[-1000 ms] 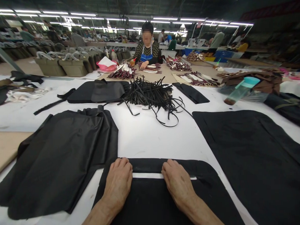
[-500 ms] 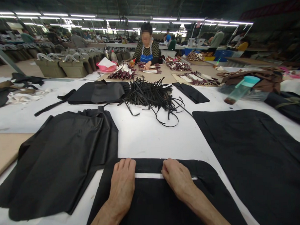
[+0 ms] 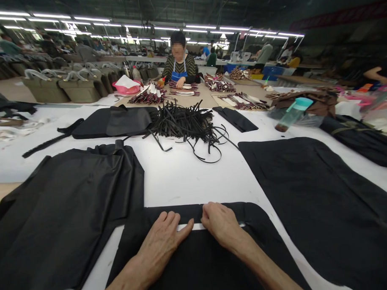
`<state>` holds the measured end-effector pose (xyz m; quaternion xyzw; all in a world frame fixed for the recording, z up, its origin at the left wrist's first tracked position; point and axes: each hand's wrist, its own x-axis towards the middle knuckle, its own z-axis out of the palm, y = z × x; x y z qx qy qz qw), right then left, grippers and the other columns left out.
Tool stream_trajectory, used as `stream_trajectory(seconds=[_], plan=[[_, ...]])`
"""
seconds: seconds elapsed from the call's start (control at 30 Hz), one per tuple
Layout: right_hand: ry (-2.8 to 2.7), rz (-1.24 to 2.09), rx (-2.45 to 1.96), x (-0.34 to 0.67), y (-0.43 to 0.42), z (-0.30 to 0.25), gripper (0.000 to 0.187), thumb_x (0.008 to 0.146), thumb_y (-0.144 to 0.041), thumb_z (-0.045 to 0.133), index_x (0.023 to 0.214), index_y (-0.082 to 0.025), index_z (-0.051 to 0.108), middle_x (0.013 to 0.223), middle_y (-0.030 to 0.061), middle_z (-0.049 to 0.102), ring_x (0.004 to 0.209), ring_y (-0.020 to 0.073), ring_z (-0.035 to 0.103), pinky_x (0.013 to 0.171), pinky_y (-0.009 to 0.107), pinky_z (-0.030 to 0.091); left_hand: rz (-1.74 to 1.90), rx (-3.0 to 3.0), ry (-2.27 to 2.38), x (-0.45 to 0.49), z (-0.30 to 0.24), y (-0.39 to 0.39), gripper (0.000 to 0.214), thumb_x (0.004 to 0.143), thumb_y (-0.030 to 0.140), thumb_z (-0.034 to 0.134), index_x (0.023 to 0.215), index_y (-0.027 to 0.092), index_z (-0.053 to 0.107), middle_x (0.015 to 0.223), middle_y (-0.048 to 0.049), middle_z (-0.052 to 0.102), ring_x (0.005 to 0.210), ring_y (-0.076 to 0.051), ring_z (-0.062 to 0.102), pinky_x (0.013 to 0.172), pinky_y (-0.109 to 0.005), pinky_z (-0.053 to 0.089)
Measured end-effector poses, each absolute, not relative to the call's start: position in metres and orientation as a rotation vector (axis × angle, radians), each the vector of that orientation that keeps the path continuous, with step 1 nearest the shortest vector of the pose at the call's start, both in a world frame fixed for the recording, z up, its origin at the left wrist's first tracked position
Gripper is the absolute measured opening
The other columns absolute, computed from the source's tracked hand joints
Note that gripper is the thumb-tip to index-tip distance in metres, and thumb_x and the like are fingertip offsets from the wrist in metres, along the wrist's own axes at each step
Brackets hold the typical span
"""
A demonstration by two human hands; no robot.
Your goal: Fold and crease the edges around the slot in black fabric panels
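A black leather-like panel (image 3: 207,263) with rounded corners lies flat before me. Across its upper part runs a narrow white strip (image 3: 198,226), perhaps a slot showing the table or a band of tape. My left hand (image 3: 160,243) rests palm down on the panel, fingers extended over the left end of the strip and thumb spread to the right along it. On the strip's right part sits my right hand (image 3: 220,222), its fingers curled and closed against the panel's upper band. Its fingertips are hidden, so what they pinch, if anything, does not show.
Stacked black sheets (image 3: 72,212) lie at left, another black panel (image 3: 312,200) at right. Beyond are a heap of thin black straps (image 3: 183,122) and a teal-lidded bottle (image 3: 292,116). A co-worker (image 3: 179,65) sits across the table, near a pink basin (image 3: 126,87).
My left hand has opened its thumb away from the fingers and shifted slightly along the strip. The right hand stays curled in nearly the same place. The whole view has turned a little to the right.
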<state>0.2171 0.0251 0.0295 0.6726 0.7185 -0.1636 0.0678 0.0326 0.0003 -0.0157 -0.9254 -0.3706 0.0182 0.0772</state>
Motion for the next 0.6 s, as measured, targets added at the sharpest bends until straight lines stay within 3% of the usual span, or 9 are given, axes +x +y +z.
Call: stream_trajectory(seconds=[0.2,0.6], plan=[[2.180,-0.517,2.026,0.219,0.024,0.029,0.022,0.080,-0.012,0.045,0.076,-0.018,0.066,0.083,0.0086,0.070,0.081,0.0230,0.063,0.063,0.028,0.036,-0.076,-2.757,-1.076,-0.001,-0.023,-0.003,0.044,0.081,0.001,0.042,0.120,0.018,0.050,0.105,-0.0088,0.059,0.093,-0.022,0.052,0.082,-0.036,0.037],[2.239,-0.531,2.004,0.222,0.020,0.024,0.020,0.080,-0.012,0.045,0.077,-0.018,0.064,0.083,0.0075,0.068,0.081,0.0214,0.062,0.064,0.027,0.035,-0.102,-2.662,-1.633,-0.008,-0.005,-0.014,0.041,0.076,-0.004,0.041,0.101,0.019,0.063,0.113,-0.0091,0.060,0.099,-0.023,0.054,0.084,-0.037,0.046]])
